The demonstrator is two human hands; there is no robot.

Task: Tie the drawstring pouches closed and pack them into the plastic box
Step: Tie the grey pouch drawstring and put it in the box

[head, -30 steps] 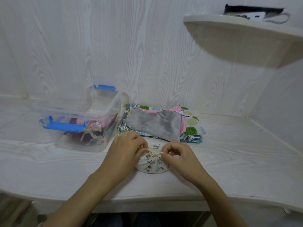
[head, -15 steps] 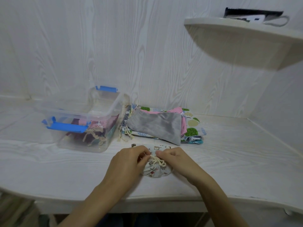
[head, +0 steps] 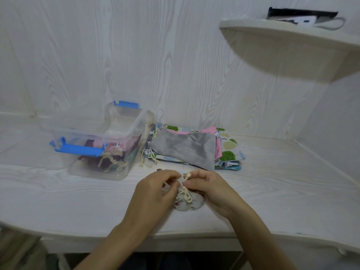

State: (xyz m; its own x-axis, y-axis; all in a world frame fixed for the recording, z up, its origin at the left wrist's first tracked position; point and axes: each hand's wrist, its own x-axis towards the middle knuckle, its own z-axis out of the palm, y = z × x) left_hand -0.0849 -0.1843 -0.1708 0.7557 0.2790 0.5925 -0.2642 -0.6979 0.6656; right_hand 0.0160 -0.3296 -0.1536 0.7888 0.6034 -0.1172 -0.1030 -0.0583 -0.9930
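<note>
On the white desk, several tied pouches are seen already packed in the plastic box. A stack of flat pouches just beside it is not yet tied, so much is judged to remain. Near the front edge, a gathered printed pouch is held by the left hand and right hand, both pinched on its drawstring. The knot is judged unfinished.

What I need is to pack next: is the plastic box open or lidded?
Open: no lid sits on the plastic box, its blue clips latch nothing, and tied pouches lie inside.
</note>
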